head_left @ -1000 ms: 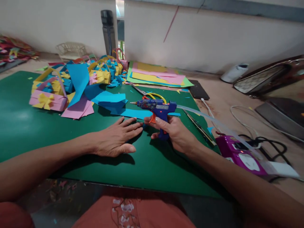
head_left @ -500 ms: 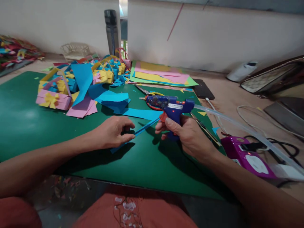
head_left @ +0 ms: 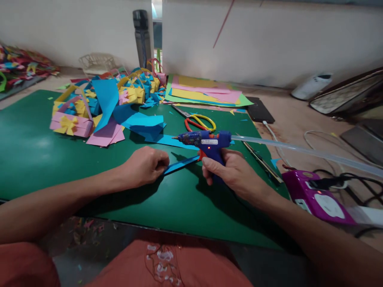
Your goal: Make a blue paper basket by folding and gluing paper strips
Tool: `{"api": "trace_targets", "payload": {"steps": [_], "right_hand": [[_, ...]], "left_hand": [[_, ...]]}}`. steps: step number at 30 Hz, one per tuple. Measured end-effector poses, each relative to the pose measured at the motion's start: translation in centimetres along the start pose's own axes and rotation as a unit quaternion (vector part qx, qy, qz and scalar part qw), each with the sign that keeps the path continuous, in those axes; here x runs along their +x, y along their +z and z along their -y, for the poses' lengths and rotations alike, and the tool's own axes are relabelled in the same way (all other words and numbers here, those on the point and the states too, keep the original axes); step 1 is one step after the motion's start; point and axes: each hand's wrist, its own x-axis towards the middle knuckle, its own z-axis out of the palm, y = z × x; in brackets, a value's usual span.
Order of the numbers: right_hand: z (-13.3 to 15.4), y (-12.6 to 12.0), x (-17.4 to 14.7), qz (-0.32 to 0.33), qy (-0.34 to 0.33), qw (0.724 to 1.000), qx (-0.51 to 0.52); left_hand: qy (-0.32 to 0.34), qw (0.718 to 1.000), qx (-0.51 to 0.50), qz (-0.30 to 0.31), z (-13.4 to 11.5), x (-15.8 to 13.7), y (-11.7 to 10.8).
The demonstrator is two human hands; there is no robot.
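Observation:
My right hand (head_left: 230, 169) is wrapped round the handle of a blue glue gun (head_left: 206, 141), its nozzle pointing left and a long clear glue stick (head_left: 287, 150) running out of its back. The fingers of my left hand (head_left: 146, 166) pinch the near end of a narrow blue paper strip (head_left: 182, 162) low over the green mat (head_left: 167, 215). The strip's far end passes behind the gun's orange trigger. Beyond the gun lie scissors (head_left: 200, 121) with red and yellow handles, and a wider blue paper piece (head_left: 170, 140).
Small paper baskets (head_left: 73, 123) and blue paper sheets (head_left: 104, 103) cover the back left. Stacked coloured sheets (head_left: 206, 93) lie behind the scissors. A slim cutter (head_left: 263, 161), a phone (head_left: 260, 111) and a purple power strip (head_left: 317, 197) with cables are on the right. A bottle (head_left: 141, 40) stands behind.
The glue gun has come down and slightly left, uncovering the scissors' handles. My left fingers have closed tighter on the strip, which now lies flatter.

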Motion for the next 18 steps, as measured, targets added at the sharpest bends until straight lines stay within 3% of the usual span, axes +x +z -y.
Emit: {"api": "trace_targets", "payload": {"steps": [5, 9, 18], "right_hand": [[0.5, -0.1, -0.4, 0.007, 0.007, 0.997, -0.077], [0.6, -0.8, -1.5, 0.033, 0.015, 0.993, -0.116], [0.3, -1.4, -3.2, 0.076, 0.043, 0.985, -0.150]], "left_hand": [[0.056, 0.989, 0.127, -0.049, 0.3, -0.3, 0.2], [0.065, 0.973, 0.215, -0.052, 0.5, -0.3, 0.0], [0.013, 0.995, 0.100, -0.018, 0.8, 0.3, -0.3]]}}
